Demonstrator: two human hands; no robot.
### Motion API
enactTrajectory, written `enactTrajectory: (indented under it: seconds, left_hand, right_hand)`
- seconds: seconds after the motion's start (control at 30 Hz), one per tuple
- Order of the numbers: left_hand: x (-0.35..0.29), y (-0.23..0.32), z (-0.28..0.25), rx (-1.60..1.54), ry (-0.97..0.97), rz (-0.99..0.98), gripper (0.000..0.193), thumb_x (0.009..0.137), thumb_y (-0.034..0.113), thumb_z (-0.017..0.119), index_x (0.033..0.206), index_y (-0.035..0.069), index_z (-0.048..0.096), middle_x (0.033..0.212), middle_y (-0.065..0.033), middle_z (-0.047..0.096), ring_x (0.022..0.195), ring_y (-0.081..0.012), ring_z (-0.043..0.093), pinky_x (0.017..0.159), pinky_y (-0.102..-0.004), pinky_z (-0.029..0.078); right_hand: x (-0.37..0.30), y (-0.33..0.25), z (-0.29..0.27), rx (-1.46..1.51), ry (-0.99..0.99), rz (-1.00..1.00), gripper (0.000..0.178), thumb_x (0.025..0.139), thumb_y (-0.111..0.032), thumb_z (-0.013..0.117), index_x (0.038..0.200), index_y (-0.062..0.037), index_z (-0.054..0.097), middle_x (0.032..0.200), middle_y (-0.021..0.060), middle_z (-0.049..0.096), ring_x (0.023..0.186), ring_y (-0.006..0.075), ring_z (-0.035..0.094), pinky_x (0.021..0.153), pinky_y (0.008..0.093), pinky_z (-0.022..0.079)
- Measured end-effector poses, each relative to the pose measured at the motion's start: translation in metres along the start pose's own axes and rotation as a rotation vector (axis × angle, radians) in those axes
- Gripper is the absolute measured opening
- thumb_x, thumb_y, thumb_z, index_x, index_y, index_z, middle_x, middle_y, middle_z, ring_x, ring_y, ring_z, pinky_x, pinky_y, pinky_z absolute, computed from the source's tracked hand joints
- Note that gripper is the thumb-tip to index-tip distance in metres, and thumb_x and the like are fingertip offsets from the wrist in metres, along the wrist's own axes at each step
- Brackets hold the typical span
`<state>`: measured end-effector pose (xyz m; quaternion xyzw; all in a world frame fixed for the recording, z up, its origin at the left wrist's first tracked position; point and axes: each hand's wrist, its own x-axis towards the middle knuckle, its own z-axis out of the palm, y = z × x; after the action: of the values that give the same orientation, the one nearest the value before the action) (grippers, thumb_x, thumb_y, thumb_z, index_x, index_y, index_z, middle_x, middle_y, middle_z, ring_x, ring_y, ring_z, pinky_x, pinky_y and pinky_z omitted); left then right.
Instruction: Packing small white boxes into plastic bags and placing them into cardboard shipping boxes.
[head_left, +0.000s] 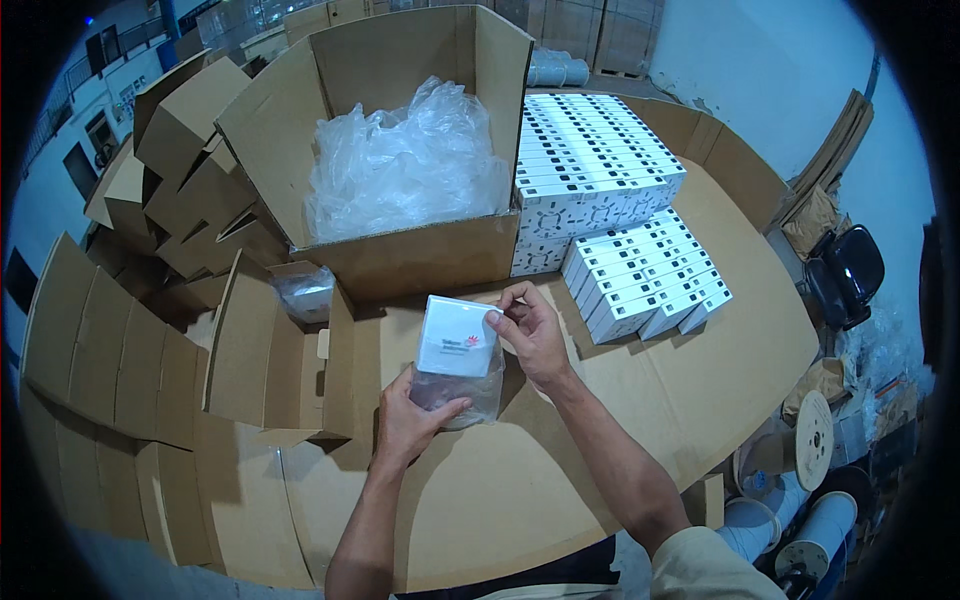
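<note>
In front of me, a flat white box (452, 325) with a small red mark stands partly inside a clear plastic bag (486, 398). My left hand (405, 420) is closed around the bagged lower end, thumb across the front. At the upper right corner of the white box, the thumb and fingers of my right hand (538, 338) pinch its edge. The upper part of the box shows bare, above the bag's film. To the left, an open narrow carton (338, 375) holds a white item in clear plastic (310, 296) at its far end.
Beyond my hands stands a large open carton (410, 262) full of crumpled clear bags (405, 165). Stacked white boxes (595, 170) and a lower row of them (645, 275) are right of it. Empty cartons (190, 180) pile up at left; cable reels (812, 440) stand beyond the table's right edge.
</note>
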<state>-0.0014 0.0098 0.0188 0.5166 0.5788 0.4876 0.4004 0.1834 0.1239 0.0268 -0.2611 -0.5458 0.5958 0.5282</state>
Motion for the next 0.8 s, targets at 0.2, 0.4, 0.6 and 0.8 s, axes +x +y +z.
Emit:
enactTrajectory:
  seconds: [0.2, 0.4, 0.6, 0.8]
  left_hand:
    - [-0.001, 0.000, 0.000, -0.016, 0.055, 0.027, 0.049, 0.074, 0.014, 0.092, 0.114, -0.001, 0.067, 0.104, -0.0098, 0.075, 0.095, -0.0167, 0.069, 0.088, -0.0345, 0.056]
    - [0.001, 0.000, 0.002, 0.019, 0.047, -0.006, 0.054, 0.074, 0.009, 0.092, 0.118, -0.001, 0.061, 0.111, -0.0097, 0.071, 0.102, -0.0170, 0.067, 0.093, -0.0334, 0.054]
    - [0.000, -0.004, 0.006, -0.079, 0.048, 0.047, 0.054, 0.076, 0.016, 0.092, 0.117, 0.000, 0.061, 0.108, -0.0105, 0.072, 0.098, -0.0156, 0.068, 0.090, -0.0327, 0.055]
    - [0.002, -0.009, 0.004, -0.299, 0.055, -0.123, 0.037, 0.093, 0.015, 0.079, 0.121, 0.000, 0.060, 0.103, -0.0090, 0.073, 0.093, -0.0112, 0.068, 0.084, -0.0271, 0.054]
  right_hand:
    - [-0.001, -0.003, 0.005, 0.037, 0.017, 0.153, 0.021, 0.101, -0.012, 0.068, 0.107, -0.0079, 0.048, 0.093, -0.0008, 0.061, 0.084, 0.0044, 0.055, 0.070, 0.0217, 0.044]
    - [0.001, 0.006, 0.001, 0.036, 0.050, 0.081, 0.019, 0.100, -0.011, 0.068, 0.103, -0.0074, 0.050, 0.085, -0.0024, 0.060, 0.080, 0.0040, 0.054, 0.069, 0.0219, 0.044]
    - [-0.001, 0.007, 0.000, 0.001, 0.023, 0.085, 0.021, 0.096, -0.009, 0.072, 0.100, -0.0071, 0.051, 0.085, -0.0019, 0.060, 0.079, 0.0041, 0.055, 0.070, 0.0224, 0.044]
    - [-0.002, 0.006, -0.004, -0.112, -0.043, 0.115, 0.024, 0.095, -0.012, 0.074, 0.103, -0.0062, 0.052, 0.094, 0.0029, 0.065, 0.086, 0.0070, 0.060, 0.077, 0.0234, 0.049]
